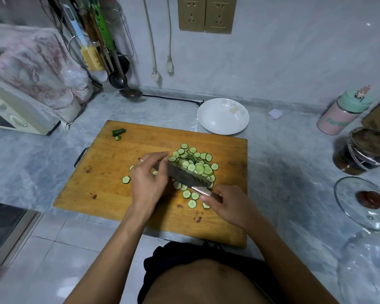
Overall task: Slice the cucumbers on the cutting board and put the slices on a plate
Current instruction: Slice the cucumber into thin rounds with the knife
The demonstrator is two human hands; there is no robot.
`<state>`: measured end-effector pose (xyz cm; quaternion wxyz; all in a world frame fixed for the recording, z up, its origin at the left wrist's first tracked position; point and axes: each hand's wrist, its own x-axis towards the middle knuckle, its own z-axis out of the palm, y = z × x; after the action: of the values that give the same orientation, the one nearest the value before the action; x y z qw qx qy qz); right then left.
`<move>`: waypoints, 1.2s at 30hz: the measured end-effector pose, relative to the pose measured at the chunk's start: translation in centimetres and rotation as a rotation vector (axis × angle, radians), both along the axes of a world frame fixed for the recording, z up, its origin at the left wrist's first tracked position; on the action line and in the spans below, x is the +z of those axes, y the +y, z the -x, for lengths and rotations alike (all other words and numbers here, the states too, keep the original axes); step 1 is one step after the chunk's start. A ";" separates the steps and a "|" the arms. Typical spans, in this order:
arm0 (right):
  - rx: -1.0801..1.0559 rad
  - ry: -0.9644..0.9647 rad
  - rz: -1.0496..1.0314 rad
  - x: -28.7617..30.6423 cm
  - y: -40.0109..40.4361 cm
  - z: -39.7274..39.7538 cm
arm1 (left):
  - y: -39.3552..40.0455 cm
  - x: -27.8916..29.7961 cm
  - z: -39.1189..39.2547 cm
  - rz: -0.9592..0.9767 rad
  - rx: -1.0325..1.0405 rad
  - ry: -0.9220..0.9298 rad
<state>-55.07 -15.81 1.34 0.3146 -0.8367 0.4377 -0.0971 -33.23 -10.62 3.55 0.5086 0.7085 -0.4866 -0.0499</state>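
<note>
— So, nearest first: what are the hands doing?

— Right hand (226, 206) curls round the knife (189, 177) handle, low on the board (110, 172). Left hand (148, 177) sits just left of the blade, fingers bent, fingertips on the blade's far end near the slices (198, 166).

— Where do the slices lie?

— Most are heaped on the tilted blade and just beyond it, right of the left hand. Loose ones lie on the board between the two hands; one lies left of the left hand.

— Farther back?

— A stub (119, 132) with a small piece beside it near the board's far left corner. Beyond the far right corner, the plate (223, 119), holding no slices.
</note>
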 end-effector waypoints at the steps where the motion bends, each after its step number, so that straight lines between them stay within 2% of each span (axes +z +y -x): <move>1: -0.032 -0.049 -0.037 0.1 0.3 -0.2 | 0.9 -0.3 -0.1 0.027 0.039 0.011; 3: -0.066 -0.128 -0.089 0.3 0.9 -0.8 | 2.6 -1.7 -0.5 0.013 0.087 0.030; 6: -0.107 -0.208 -0.154 0.8 1.7 -1.7 | 5.3 -5.1 -1.9 -0.178 0.061 -0.037; 9: -0.116 -0.226 -0.190 1.0 2.3 -2.0 | 7.1 -7.9 -3.0 -0.383 0.019 -0.090; 13: -0.062 -0.240 -0.305 1.8 3.0 -2.3 | 7.4 -8.7 -3.0 -0.472 -0.050 -0.116; 16: -0.030 -0.249 -0.402 1.9 3.6 -2.7 | 7.8 -8.4 -3.0 -0.444 0.026 -0.062; 21: -0.016 -0.210 -0.533 1.9 3.8 -4.5 | 10.1 -8.2 -5.6 -0.339 0.397 0.204; 23: -0.011 -0.228 -0.607 1.9 4.0 -6.2 | 10.8 -8.3 -6.6 -0.314 0.481 0.277; 29: -0.094 -0.266 -0.820 1.1 5.1 -12.5 | 10.0 -7.9 -6.6 -0.205 0.581 0.488; 36: -0.197 -0.278 -0.879 0.0 5.9 -14.4 | 9.1 -7.6 -5.6 -0.170 0.555 0.494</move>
<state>-40.68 -9.94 1.29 0.6840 -0.5575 0.4684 -0.0432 -27.67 -1.54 -4.04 0.5442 0.8197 -0.1328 -0.1197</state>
